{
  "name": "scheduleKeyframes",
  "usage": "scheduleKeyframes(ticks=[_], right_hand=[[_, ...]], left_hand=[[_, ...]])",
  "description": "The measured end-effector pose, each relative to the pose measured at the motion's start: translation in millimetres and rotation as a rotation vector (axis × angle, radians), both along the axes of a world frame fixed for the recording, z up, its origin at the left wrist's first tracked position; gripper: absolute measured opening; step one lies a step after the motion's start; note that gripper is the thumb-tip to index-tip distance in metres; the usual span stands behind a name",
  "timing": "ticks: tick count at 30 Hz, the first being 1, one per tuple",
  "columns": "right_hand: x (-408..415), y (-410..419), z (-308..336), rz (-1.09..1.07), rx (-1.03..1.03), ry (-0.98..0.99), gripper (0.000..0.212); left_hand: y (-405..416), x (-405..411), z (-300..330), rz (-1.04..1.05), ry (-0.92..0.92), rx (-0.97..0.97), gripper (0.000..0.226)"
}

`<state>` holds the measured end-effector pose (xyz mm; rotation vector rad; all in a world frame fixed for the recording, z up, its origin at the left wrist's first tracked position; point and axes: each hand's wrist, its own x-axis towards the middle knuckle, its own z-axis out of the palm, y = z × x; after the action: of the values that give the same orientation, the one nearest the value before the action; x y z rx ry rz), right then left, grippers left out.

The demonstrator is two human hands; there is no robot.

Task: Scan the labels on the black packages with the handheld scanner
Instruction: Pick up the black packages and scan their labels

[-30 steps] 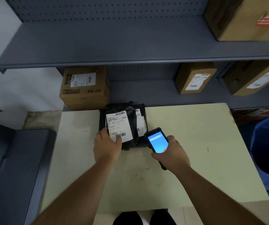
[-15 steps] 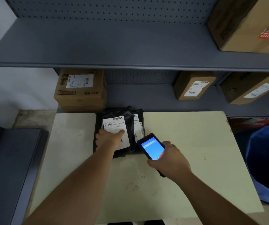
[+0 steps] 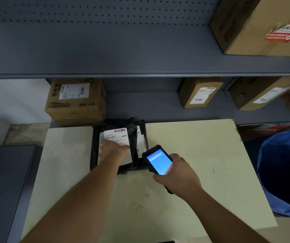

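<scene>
Two black plastic packages (image 3: 118, 127) are seen stacked at the far edge of the pale square table (image 3: 193, 146), their long axes running away from the near edge toward the grey metal shelf (image 3: 123, 67). On the top package a white printed label (image 3: 118, 135) is carried, its barcode at the far end. The left hand (image 3: 113, 149) is laid flat over the near half of that label, fingers stretched out and pressed on the paper, nothing gripped; the package lies under the fingers and extends past the fingertips toward the shelf. Just to the right of the packages, the black handheld scanner with a lit blue screen (image 3: 158, 162) is clasped in the right hand (image 3: 177, 174), fingers wrapped round its lower body. Its long axis is tilted, the top end aimed up and left at the packages' near right corner. Whether the scanner touches the packages cannot be told.
</scene>
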<state>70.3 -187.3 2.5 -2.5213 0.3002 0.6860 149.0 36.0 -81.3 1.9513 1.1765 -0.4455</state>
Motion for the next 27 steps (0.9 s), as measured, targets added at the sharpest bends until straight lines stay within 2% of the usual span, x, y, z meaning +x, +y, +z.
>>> scheduleKeyframes(ticks=[7, 11, 18, 27], right_hand=[[0, -15, 1, -0.02, 0.016, 0.012, 0.064], [1, -23, 5, -0.007, 0.012, 0.013, 0.066], [6, -34, 16, 0.048, -0.001, 0.018, 0.067], [5, -36, 43, 0.131, 0.01, 0.046, 0.056]], left_hand=[[-6, 1, 11, -0.1, 0.027, 0.052, 0.104], [-3, 2, 22, -0.08, 0.017, 0.021, 0.104], [4, -2, 37, -0.006, -0.069, -0.151, 0.046], [-6, -11, 67, -0.076, -0.192, -0.26, 0.033]])
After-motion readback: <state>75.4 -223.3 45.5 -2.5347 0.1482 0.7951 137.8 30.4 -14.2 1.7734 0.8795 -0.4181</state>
